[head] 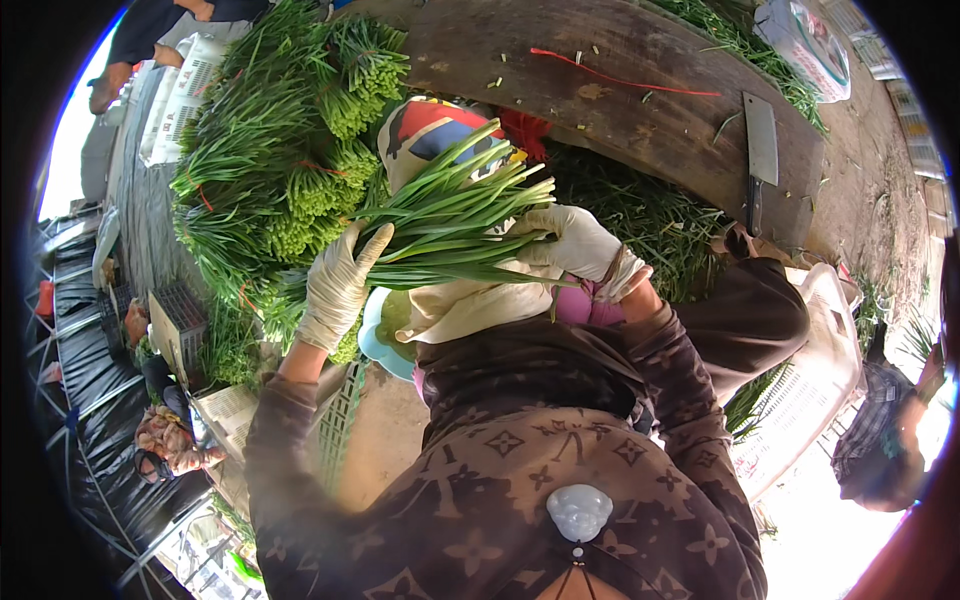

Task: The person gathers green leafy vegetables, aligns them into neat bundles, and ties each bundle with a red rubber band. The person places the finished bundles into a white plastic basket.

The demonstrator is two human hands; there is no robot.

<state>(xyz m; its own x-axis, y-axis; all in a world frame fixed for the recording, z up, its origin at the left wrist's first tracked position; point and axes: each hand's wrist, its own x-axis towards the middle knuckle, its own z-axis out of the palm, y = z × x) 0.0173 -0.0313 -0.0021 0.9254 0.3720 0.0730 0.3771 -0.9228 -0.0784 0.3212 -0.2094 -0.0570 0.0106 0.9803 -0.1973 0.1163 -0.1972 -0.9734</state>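
Observation:
A loose bunch of green garlic chives (450, 217) lies across my lap, its pale cut ends pointing up and to the right. My left hand (337, 285), in a whitish glove, grips the leafy side, the thumb in front and most fingers hidden behind the leaves. At the stem side, my gloved right hand (574, 244) has its fingers curled on the lower stalks. Beneath the bunch are a patterned cloth (409, 139) and a cream cloth (480, 307). A light blue basin (369, 349) sits just below my left hand.
Tied chive bundles (247, 150) are heaped on the left. A wooden board (660, 45) ahead bears a cleaver (761, 139) and a red tie (622, 82). Loose leaves (637, 202) lie beneath it. A white plastic crate (802, 405) stands right; other people are at both sides.

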